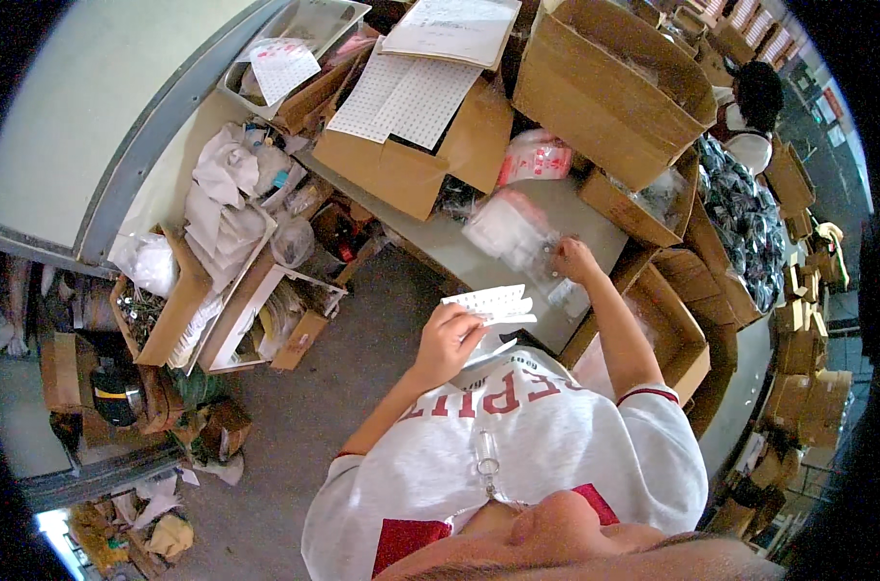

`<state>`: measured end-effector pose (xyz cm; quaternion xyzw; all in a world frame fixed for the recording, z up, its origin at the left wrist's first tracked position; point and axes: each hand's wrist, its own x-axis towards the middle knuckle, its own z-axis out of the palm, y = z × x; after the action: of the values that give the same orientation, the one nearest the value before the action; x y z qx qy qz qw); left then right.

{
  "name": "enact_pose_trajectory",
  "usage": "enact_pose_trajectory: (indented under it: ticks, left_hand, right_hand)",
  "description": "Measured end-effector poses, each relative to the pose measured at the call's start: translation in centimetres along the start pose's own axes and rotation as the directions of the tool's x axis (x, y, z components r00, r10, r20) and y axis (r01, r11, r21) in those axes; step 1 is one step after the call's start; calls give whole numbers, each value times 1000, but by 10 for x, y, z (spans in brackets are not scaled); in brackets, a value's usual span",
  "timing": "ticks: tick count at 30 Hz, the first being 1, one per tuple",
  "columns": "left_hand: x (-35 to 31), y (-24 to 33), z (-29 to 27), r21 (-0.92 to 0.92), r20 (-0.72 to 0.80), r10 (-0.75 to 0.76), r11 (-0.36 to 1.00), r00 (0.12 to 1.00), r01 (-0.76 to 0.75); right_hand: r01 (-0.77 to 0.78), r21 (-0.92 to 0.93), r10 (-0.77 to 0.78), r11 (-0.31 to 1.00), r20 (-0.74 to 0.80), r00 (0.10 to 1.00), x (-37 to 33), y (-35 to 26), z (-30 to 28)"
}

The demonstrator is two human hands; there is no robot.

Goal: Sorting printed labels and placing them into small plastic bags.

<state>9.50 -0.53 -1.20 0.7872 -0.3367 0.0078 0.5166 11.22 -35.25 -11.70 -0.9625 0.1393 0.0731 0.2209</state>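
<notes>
My left hand (447,339) is closed around a folded set of white label sheets (493,305) with rows of small printed marks, held in front of my shirt. Farther right, my right hand (575,259) has its fingers curled together at the edge of a clear plastic bag (527,250), somewhat blurred. That bag lies against a pile of clear bags (503,225) on the grey table (600,228). Just beyond sits a packet with red print (537,158) in clear wrap.
Printed sheets (401,92) lie over an open carton (382,174) at the far side. A large cardboard box (604,107) stands at the back right, and another open box (667,315) is beside my right arm. Boxes of paper (227,242) crowd the left. Another person (750,116) is at far right.
</notes>
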Motion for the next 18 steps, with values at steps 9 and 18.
enact_pose_trajectory:
  ticks: [9, 18]
  left_hand:
    - [1, 3, -2, -18, 22, 47, 999, 999, -47]
    - [5, 3, 4, 8, 43, 187, 982, 981, -188]
  right_hand:
    - [-35, -142, 9, 989, -177, 984, -1, -37, 7]
    - [552, 429, -631, 715, 55, 774, -81, -182, -89]
